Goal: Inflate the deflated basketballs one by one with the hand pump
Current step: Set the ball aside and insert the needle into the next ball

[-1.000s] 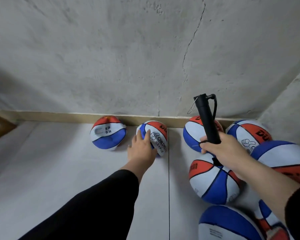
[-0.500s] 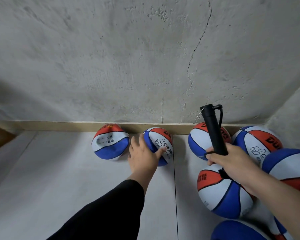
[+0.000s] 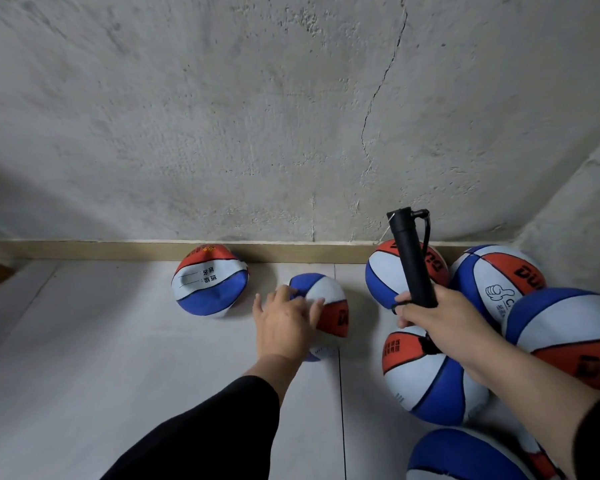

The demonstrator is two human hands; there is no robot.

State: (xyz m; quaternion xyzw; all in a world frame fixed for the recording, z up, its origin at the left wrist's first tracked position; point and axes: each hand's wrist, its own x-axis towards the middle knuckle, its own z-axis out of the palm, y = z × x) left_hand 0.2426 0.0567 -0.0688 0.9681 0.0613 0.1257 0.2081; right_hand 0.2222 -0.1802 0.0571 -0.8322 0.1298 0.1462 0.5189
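A small red, white and blue basketball [image 3: 329, 303] lies on the pale floor near the wall. My left hand [image 3: 284, 323] rests on its near left side with fingers spread over it. A second, sagging deflated ball [image 3: 209, 280] sits to the left against the skirting board. My right hand [image 3: 437, 317] grips a black hand pump [image 3: 413, 261], which points up and away, its hose looping at the top. Several rounder balls crowd the right corner, among them one [image 3: 426, 382] just below my right hand.
A rough concrete wall [image 3: 257, 116] with a crack rises behind the balls, above a wooden skirting board [image 3: 101, 250]. A second wall closes the right corner. Pale floor tiles [image 3: 101, 358] stretch to the left.
The small ball has rolled under my left hand, now showing its red panel on the right, and sits slightly nearer me. My right hand holds the pump much as before.
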